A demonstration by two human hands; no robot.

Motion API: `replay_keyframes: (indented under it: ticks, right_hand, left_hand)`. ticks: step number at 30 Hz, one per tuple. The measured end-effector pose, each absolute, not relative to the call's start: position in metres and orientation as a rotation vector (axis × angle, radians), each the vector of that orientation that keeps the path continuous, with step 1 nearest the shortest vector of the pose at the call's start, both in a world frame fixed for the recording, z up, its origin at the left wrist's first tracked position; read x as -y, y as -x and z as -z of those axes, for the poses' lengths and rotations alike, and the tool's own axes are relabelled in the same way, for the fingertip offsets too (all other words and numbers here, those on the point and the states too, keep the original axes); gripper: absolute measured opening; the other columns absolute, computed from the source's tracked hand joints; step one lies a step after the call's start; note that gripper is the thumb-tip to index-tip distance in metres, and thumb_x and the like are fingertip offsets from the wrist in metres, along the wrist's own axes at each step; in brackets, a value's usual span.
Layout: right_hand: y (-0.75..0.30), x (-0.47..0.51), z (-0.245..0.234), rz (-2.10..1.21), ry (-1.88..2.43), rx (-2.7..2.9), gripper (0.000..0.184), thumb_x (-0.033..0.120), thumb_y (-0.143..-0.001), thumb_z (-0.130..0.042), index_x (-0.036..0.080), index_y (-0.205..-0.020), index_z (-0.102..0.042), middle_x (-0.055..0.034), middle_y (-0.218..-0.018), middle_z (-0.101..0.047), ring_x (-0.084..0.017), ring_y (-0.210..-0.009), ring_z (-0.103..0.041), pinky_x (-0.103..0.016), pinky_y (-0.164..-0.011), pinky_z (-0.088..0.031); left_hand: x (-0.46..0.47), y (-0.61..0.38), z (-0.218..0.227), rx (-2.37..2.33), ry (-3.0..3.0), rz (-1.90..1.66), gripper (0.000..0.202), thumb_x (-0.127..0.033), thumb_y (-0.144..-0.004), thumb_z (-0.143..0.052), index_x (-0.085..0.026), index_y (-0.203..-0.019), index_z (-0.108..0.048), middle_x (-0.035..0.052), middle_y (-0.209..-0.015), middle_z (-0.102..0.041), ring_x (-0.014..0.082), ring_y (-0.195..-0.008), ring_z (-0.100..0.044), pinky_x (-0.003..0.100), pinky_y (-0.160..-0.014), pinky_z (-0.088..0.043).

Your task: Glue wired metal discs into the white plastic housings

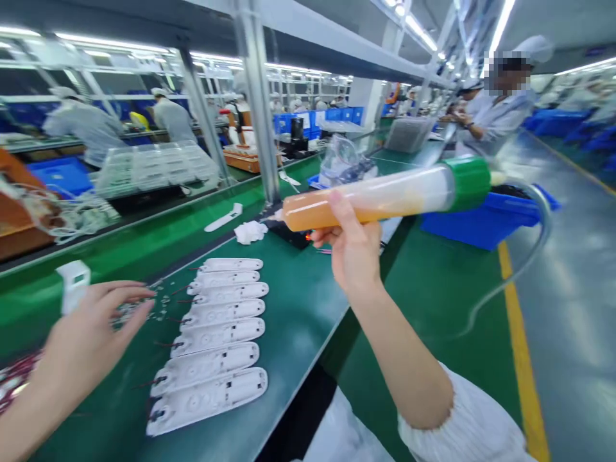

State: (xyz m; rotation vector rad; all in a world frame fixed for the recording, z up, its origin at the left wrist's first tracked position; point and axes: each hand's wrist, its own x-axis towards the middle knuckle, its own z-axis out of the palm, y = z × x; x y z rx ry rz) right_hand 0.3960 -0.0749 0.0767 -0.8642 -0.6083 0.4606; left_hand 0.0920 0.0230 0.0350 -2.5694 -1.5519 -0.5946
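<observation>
My right hand point(357, 247) is closed round a large glue syringe point(399, 192), raised over the bench with its tip to the left. Amber fluid fills its front part, and a green cap with a clear hose closes the back end. Over the left of the bench, my left hand point(94, 327) reaches to a scatter of tiny clear parts point(156, 307), thumb and fingers apart. Whether its fingertips touch any of them I cannot tell. Between my hands lies a column of several white plastic shells point(219, 330), thin dark red wires at their left ends.
Crumpled white tissue point(250, 232) lies beside a black box point(289, 234) near the metal post point(257, 109). Red wires point(17, 384) sit at the left edge. A blue bin point(481, 218) stands to the right; a co-worker point(505, 115) stands beyond it.
</observation>
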Motion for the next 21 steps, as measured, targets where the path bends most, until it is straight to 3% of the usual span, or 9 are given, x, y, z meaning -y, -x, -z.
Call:
replay_keyframes:
  ticks: [3, 12, 17, 21]
  right_hand:
    - [-0.382, 0.058, -0.068, -0.466, 0.877, 0.649, 0.028, 0.041, -0.065, -0.069, 0.013, -0.069, -0.062, 0.0008, -0.055, -0.060, -0.012, -0.041, -0.054, -0.022, -0.035, -0.041]
    - [-0.341, -0.019, -0.035, -0.506, 1.025, 0.742, 0.026, 0.039, -0.063, -0.071, 0.015, -0.065, -0.060, 0.0000, -0.054, -0.058, -0.013, -0.042, -0.050, -0.026, -0.037, -0.041]
    - [-0.326, -0.038, -0.014, -0.498, 1.206, 0.754, 0.026, 0.040, -0.061, -0.071, 0.016, -0.068, -0.062, -0.0011, -0.057, -0.061, -0.016, -0.050, -0.055, -0.028, -0.041, -0.045]
    - [-0.323, -0.039, -0.004, -0.339, 1.376, 0.790, 0.023, 0.040, -0.061, -0.070, 0.019, -0.065, -0.062, -0.0029, -0.061, -0.065, -0.019, -0.059, -0.061, -0.033, -0.057, -0.051]
  left_hand:
    - [-0.028, -0.111, -0.039, 1.488, 2.773, 0.651, 0.025, -0.037, -0.083, -0.038, -0.020, -0.090, -0.055, 0.0050, -0.092, -0.059, 0.0208, -0.087, -0.056, 0.033, -0.079, -0.044]
    - [-0.092, -0.137, 0.009, 1.497, 2.948, 0.548, 0.028, -0.021, -0.087, -0.050, -0.022, -0.114, -0.056, 0.0046, -0.111, -0.059, 0.0208, -0.100, -0.054, 0.034, -0.089, -0.043]
    - [-0.097, -0.149, 0.024, 1.528, 3.013, 0.581, 0.028, -0.021, -0.087, -0.054, -0.029, -0.113, -0.058, 0.0003, -0.116, -0.058, 0.0210, -0.104, -0.051, 0.037, -0.090, -0.040]
    - [-0.095, -0.153, 0.030, 1.556, 3.024, 0.654, 0.018, -0.021, -0.087, -0.054, -0.030, -0.100, -0.064, -0.0016, -0.117, -0.059, 0.0208, -0.109, -0.049, 0.039, -0.094, -0.038]
